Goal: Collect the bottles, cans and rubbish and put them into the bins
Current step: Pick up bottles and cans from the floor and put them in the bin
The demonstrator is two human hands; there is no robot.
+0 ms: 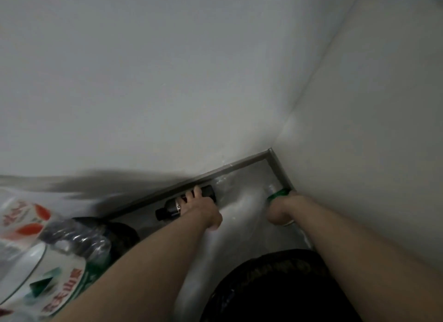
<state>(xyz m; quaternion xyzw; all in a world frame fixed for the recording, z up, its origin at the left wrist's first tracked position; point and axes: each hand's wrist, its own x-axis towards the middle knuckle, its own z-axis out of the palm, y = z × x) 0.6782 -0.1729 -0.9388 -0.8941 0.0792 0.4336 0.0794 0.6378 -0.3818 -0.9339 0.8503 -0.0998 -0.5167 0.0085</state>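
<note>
Two hands low in wall corner, left hand (203, 208) gripping dark bottle (184, 203), right hand (279, 210) (tight against skirting) gripping green-labelled bottle (275, 191)

Glossy dark plastic bottle (185, 203), matt white walls (167, 82), brushed metal skirting (215, 172), crinkly clear bottles (79, 240)

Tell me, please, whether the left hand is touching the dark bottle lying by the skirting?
Touching. The head view shows the left hand laid over the dark bottle, fingers curled across its body with no gap.

Tight floor corner, walls (215, 82) close behind and right, bottle heap (60, 245) crowding left
</note>
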